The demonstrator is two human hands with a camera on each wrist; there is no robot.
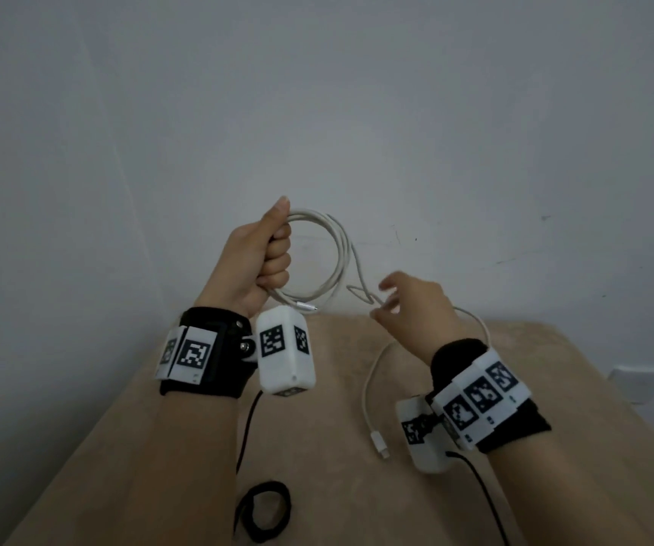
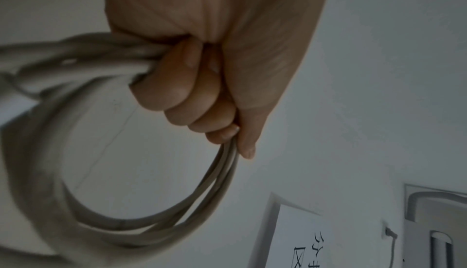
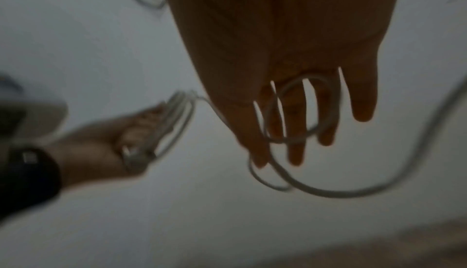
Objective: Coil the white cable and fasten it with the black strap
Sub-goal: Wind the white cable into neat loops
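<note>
**Left hand grips the coil, right hand loose in the trailing cable**

The left hand (image 1: 264,257) is raised in front of the pale wall, wrist upright, its fingers (image 2: 177,84) clenched into a fist around the gathered turns of the thin white charging cable (image 1: 331,250). The thumb lies along the top of the bundle. The coil hangs as a round ring to the right of that fist; in the left wrist view at least three strands leave the fist together.

To the right of the coil and lower, the right hand (image 1: 412,309) is held palm away from the head camera. Its fingers (image 3: 295,132) are spread and nearly straight, not closed; a small loop of cable lies across them and a strand touches the fingertips, but blur makes it hard to tell whether any finger actually pinches it.

From that hand the free length of cable drops behind the wrist and curves down to the tan fabric-covered surface (image 1: 317,447), ending in one white plug (image 1: 379,443) below and right of the coil. A second plug tip (image 1: 307,307) sticks out at the bottom of the coil.

One black strap (image 1: 264,510), curled into a ring, lies on the surface well below the coil, partly cut off by the frame's lower edge.

Each wrist wears one black band carrying white marker blocks and a white camera box (image 1: 284,356). The right wrist view is dark and smeared; the left wrist view blurs the nearest part of the coil.
</note>
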